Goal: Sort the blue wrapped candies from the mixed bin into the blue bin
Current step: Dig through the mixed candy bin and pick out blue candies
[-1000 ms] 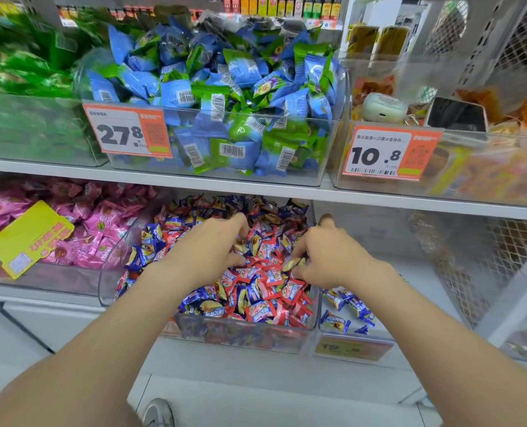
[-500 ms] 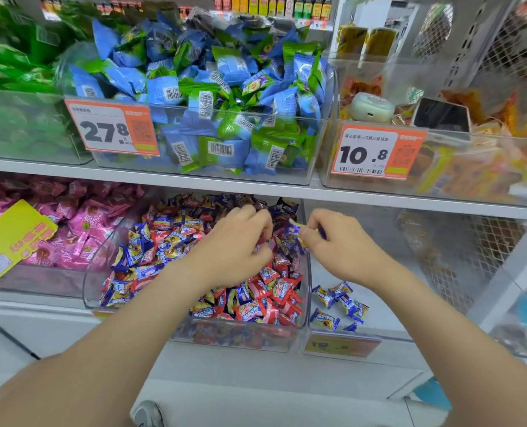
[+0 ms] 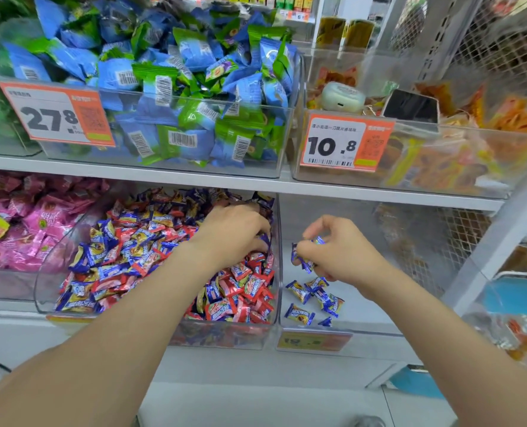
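Note:
The clear mixed bin [image 3: 71, 306] on the lower shelf is full of red and blue wrapped candies [image 3: 126, 251]. My left hand [image 3: 234, 232] reaches into its back right corner, fingers curled down among the candies; what it holds is hidden. To the right stands a nearly bare clear bin [image 3: 379, 328] with several blue wrapped candies [image 3: 314, 295] on its floor. My right hand [image 3: 339, 251] hovers over that bin and grips blue candies [image 3: 302, 260] in its curled fingers.
The upper shelf holds a bin of blue and green packets [image 3: 176, 97] with a 27.8 price tag [image 3: 55, 115] and a snack bin with a 10.8 tag [image 3: 345, 143]. A bin of pink candies [image 3: 25, 223] sits at the left. Wire mesh [image 3: 459, 238] closes the right side.
My right hand moved from the mixed bin rightward over the right-hand bin, carrying blue candies. My left hand shifted toward the mixed bin's back right corner.

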The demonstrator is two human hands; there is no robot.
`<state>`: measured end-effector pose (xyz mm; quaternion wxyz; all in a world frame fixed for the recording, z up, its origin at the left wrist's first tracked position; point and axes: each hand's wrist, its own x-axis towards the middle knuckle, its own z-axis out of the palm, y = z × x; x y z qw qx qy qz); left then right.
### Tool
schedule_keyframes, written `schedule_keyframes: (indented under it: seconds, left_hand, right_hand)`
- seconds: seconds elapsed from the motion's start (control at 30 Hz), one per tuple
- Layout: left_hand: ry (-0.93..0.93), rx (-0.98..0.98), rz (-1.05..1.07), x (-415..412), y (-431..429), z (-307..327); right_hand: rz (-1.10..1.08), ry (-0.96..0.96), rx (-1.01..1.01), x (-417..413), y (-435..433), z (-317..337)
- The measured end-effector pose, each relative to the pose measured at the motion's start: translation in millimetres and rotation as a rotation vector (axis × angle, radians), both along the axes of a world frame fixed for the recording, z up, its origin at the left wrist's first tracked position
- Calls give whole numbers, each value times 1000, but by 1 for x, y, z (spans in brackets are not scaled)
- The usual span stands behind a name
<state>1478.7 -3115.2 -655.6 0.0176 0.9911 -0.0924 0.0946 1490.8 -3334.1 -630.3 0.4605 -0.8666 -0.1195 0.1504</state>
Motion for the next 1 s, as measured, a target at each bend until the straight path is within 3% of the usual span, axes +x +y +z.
schedule_keyframes:
  seconds: [0.13,0.23,0.43,0.53,0.7,0.87,1.0]
  left_hand:
    - [-47,-65,17,-13,7,3]
    - [-90,-147,21,-31,5,4]
    - [-152,-565,-175,-69,-35,21]
    - [-42,-490,-286,-61,-64,17]
    - [66,-52,-221,-31,-97,0]
    - [-36,-295,-162,-47,-77,1]
    - [-40,-420,-54,-77,-44,13]
  right_hand:
    - [66,60,-36,5,-4,-3]
    - [155,39,-233,10,-8,-7]
    - [340,-93,-443,15,-29,-10]
    - [284,-178,-535,19,-48,-5]
    - [161,-201,-546,14,-76,0]
    - [160,-296,-530,0,-66,4]
    - [255,-460,-378,-25,-24,15]
